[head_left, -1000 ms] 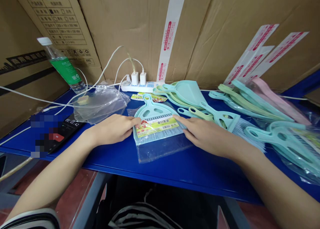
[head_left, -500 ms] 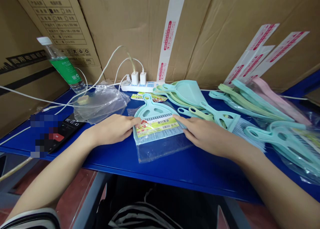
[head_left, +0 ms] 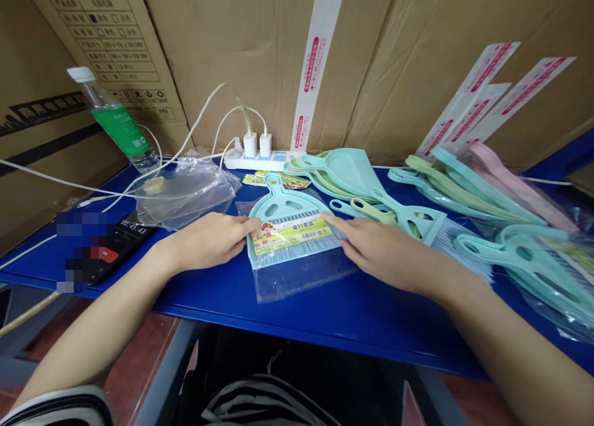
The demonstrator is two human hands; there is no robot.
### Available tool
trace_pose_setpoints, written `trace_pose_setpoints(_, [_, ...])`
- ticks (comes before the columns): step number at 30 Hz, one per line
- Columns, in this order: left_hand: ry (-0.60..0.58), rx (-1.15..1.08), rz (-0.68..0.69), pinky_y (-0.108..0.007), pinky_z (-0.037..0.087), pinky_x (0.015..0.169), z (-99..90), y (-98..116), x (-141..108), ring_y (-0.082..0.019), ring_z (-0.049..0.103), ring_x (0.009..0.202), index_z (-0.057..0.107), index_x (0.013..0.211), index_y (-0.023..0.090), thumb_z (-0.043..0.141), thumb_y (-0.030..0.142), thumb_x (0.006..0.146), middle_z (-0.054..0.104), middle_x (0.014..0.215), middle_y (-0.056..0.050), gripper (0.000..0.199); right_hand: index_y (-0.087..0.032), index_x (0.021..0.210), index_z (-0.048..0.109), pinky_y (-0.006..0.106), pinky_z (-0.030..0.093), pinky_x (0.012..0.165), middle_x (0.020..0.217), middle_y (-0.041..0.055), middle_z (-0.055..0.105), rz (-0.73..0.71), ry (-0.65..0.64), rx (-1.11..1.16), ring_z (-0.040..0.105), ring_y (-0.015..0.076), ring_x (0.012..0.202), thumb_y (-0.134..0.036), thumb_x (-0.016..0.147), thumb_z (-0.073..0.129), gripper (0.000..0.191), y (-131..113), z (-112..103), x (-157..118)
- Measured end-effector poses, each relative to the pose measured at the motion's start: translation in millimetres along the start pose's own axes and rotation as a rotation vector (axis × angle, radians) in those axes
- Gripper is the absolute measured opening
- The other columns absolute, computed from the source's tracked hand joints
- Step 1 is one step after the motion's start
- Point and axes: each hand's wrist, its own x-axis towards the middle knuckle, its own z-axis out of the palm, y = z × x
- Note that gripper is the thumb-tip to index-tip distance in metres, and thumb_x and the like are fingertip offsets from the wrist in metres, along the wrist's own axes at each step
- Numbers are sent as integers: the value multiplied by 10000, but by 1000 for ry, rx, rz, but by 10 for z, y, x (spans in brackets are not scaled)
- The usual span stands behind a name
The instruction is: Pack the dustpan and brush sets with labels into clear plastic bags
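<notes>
A light blue dustpan and brush set lies in a clear plastic bag on the blue table, with a yellow-green label card over the bristles. At its left edge, my left hand has thumb and fingers pinched on the bagged set. My right hand is at the right edge, its fingers gripping the set's side. The bag's loose lower end lies flat toward the front of the table.
Loose dustpans and brushes lie at centre right, with bagged sets farther right. On the left are a crumpled plastic bag, a phone, a bottle and cables. A power strip stands by the cardboard.
</notes>
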Motion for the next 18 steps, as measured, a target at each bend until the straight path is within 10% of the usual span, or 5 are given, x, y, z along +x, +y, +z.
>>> trace_pose_setpoints(18, [-44, 25, -29, -288, 396, 559, -30, 32, -1, -186, 651, 684, 475, 927, 203, 376, 170, 932, 686, 880, -38, 104, -62, 1442, 422, 389, 535, 731, 1051, 169, 721, -9, 8, -11, 683, 280, 902, -163, 905, 287, 562, -3, 10, 3])
